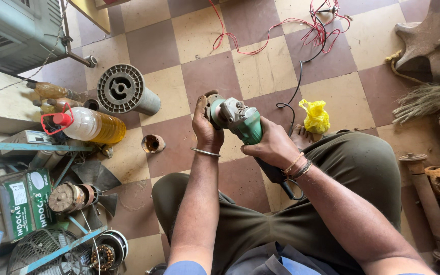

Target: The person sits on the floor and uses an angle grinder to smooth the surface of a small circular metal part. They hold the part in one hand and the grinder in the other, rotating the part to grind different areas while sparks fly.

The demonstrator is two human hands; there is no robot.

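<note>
Far out to the left of the left hand (205, 124), on the checkered floor (199, 76), lie a plastic bottle of yellow oil (91, 126) with a red cap and a ribbed grey metal cylinder (125, 91); a small rusty cup (153, 143) sits nearer, just left of the wrist.

The left hand is curled closed around the head end of a green angle grinder (238, 122), palm against the disc guard and thumb over the top, a thin metal bangle (205, 152) on the wrist. The grinder hangs in the air above the person's lap, between the two hands, head to the left and tail to the lower right.

The right hand (271, 147) is wrapped shut around the green body just behind the grey gear housing, with the dark rear handle and black cord (295, 91) trailing out below the wrist.

By its look the tool is rigid and fairly heavy, with most of the weight in the metal head, so it likely wants two hands as here. The round plastic body is the natural place to hold; it may be a little slick with dust or grease. The guard edge is probably thin and rough, better pressed with the palm than pinched.

Beyond the right hand lies a knotted yellow bag (315, 117), and further off a tangle of red wire (281, 35).
</note>
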